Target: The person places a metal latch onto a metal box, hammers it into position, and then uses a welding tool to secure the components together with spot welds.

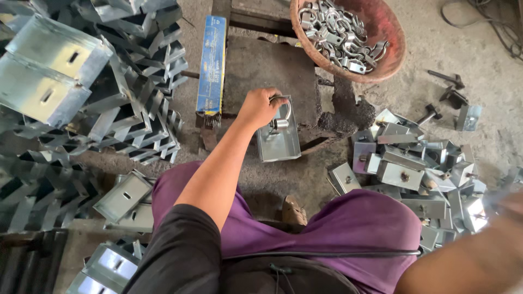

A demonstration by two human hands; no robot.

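Note:
My left hand (259, 107) reaches forward and grips a metal U-shaped clamp (282, 115) that sits on a galvanised channel bracket (279, 142). The bracket rests against the edge of a dark steel block (267, 73). My right hand (509, 204) is at the right edge of the frame, blurred, over a heap of brackets (419, 169); whether it holds anything cannot be seen. My knees in purple trousers fill the lower middle.
A red bowl (389, 32) of U-clamps stands at the back right. Stacked galvanised channels (81, 81) fill the left side. A long blue box (211, 62) lies beside the block. Bolts and dark tools (449, 92) lie on the concrete floor at right.

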